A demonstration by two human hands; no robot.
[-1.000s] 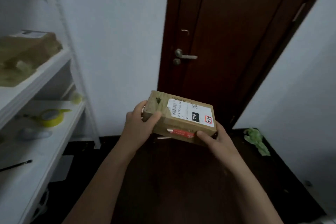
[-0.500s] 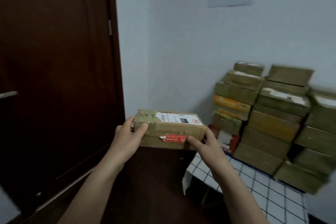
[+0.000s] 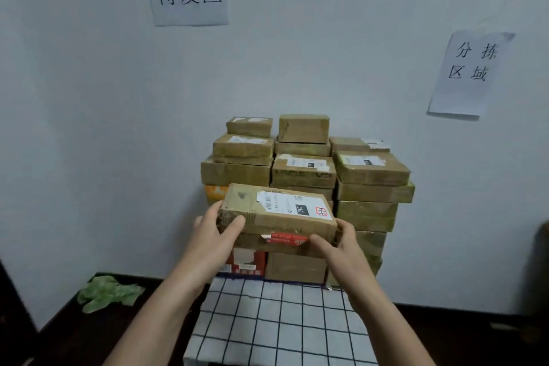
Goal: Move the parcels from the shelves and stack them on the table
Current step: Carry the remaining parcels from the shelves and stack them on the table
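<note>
step: carry leg done by the look of it; placing not yet begun.
held parcel [image 3: 279, 212]: brown taped carton, in the air between both hands, roughly level, long side across the view. shipping label [image 3: 292, 205] faces up, red tape strip [image 3: 286, 238] on the near face.
left hand [image 3: 214, 232]: clamped on the carton's left end, thumb over the near top corner, fingers wrapped round behind.
right hand [image 3: 341, 249]: clamped on the right end, thumb along the near bottom edge by the red strip; remaining fingers mostly hidden behind the carton.
parcel stack [image 3: 303, 163]: just beyond the grip, against the wall, about three columns, tops uneven. Upper layers rise above the grip, lower ones sit behind and below it.
table [image 3: 276, 324]: checked cloth, directly below the grip and nearer to the person, bare in front of the stack.
next move: pick a landing. Judgement: either lower onto the bare cloth under the grip, or lift and push forward onto a flat column top. Set it square, release both ends together.
risk: tall columns look loose; a nudge from the carton could shift them.
</note>
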